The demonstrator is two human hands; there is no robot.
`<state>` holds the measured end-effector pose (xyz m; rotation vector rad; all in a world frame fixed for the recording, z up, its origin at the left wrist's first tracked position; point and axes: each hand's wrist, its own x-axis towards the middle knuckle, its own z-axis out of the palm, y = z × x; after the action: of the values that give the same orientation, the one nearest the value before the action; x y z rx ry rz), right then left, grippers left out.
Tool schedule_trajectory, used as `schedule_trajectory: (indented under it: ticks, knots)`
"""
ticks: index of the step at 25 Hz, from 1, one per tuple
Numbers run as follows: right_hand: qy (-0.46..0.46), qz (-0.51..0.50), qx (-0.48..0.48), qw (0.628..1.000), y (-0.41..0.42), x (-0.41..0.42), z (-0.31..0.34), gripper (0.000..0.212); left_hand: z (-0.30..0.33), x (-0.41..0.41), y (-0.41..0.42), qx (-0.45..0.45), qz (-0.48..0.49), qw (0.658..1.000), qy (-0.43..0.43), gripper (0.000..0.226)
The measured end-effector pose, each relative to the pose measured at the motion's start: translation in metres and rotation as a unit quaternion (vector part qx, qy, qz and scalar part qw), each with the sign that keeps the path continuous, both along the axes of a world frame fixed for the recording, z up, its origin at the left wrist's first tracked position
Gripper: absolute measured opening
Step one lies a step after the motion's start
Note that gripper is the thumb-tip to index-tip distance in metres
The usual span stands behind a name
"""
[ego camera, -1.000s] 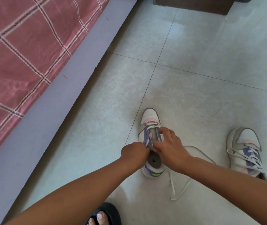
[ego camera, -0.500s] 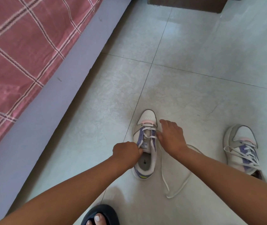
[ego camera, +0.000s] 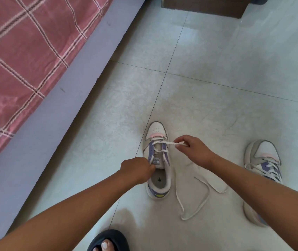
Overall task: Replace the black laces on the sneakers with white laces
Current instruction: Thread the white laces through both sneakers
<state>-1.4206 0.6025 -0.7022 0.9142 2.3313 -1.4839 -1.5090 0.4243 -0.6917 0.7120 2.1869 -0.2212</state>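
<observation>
Head view: on the pale tiled floor [ego camera: 217, 87], the white, grey and lilac sneaker [ego camera: 157, 160] stands toe away. The left hand [ego camera: 137, 169] hides whatever its closed fingers pinch at the tongue. The right hand [ego camera: 194, 148] pinches the white flat lace [ego camera: 164, 143]; it has pulled away rightward, drawing the lace taut. The second laced sneaker [ego camera: 261, 160] is half covered by the right forearm.

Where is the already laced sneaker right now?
The laced sneaker stands on the floor at the head view's right edge, partly behind the right forearm, apart from the sneaker being laced.

Tongue label [ego camera: 156, 161]: print too small
</observation>
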Motion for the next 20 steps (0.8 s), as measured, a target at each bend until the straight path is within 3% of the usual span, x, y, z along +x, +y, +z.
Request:
schedule_trajectory:
  ticks: [3,6,9,13,16,18,20]
  knots:
    - [-0.034,0.175,0.272,0.946,0.014,0.008,0.000,0.024,0.006,0.002,0.003,0.031,-0.008,0.998,0.059,0.038]
    - [-0.035,0.193,0.369,0.908,0.018,0.011,0.001,0.030,0.010,-0.006,0.017,0.157,-0.093,0.971,0.152,0.036]
    - [-0.020,0.132,0.340,0.931,0.030,0.016,0.002,0.033,0.010,-0.012,0.032,0.162,-0.183,0.959,0.147,0.031]
    - [0.036,-0.050,0.216,0.974,0.058,0.019,0.005,0.032,0.022,-0.017,0.027,0.230,-0.203,0.949,0.077,0.026]
    - [0.081,-0.172,0.113,0.975,0.075,0.020,0.010,0.031,0.044,-0.008,0.005,0.266,-0.232,0.936,-0.004,0.019]
    - [0.107,-0.200,0.098,0.969,0.082,0.021,0.013,0.031,0.055,0.009,-0.010,0.234,-0.322,0.917,-0.039,0.019]
    - [0.128,-0.179,0.131,0.967,0.083,0.023,0.017,0.031,0.059,0.020,-0.012,0.219,-0.334,0.913,-0.083,0.022]
